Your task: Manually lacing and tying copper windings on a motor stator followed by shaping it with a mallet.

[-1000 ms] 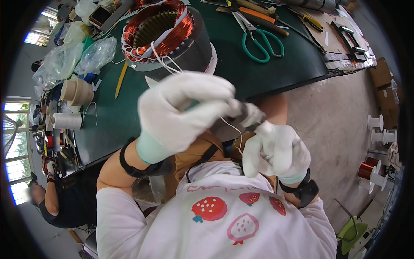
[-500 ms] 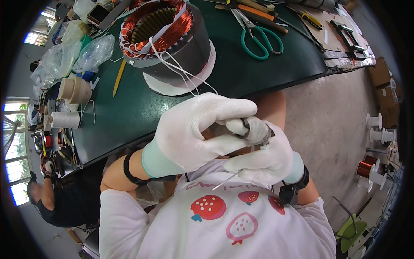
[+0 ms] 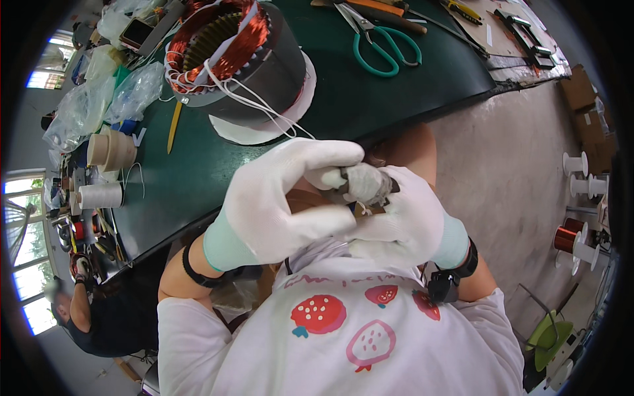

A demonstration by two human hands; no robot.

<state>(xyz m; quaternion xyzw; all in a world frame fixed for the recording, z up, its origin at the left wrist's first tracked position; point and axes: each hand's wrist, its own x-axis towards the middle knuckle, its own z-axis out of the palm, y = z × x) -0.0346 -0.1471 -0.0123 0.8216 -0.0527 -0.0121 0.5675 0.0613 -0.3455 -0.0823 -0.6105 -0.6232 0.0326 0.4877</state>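
Both my hands wear white knitted gloves with pale green cuffs and are raised in front of my chest. Between them is a small grey, scuffed bundle (image 3: 367,184) that looks wrapped in tape; its exact kind is unclear. My left hand (image 3: 281,198) curves around its left end, a fingertip against it, thumb blurred below. The fingers of my right hand (image 3: 403,221) close on its right end. A short pale strand dangles under the bundle. Beyond my left hand stands a motor stator (image 3: 261,72) with copper windings (image 3: 247,39) and white cords (image 3: 254,98).
The stator rests on a white round pad (image 3: 247,132) on the green table (image 3: 172,198). Teal-handled scissors (image 3: 376,49) lie to its right, a yellow stick (image 3: 174,129) to its left. Thread spools (image 3: 100,196) and plastic bags stand left. Another person (image 3: 99,317) works at far left.
My hands and the bundle have shifted a little left, and the bundle has turned slightly. The thin metal rod below my right fingers no longer shows. The table scene has slid up and left.
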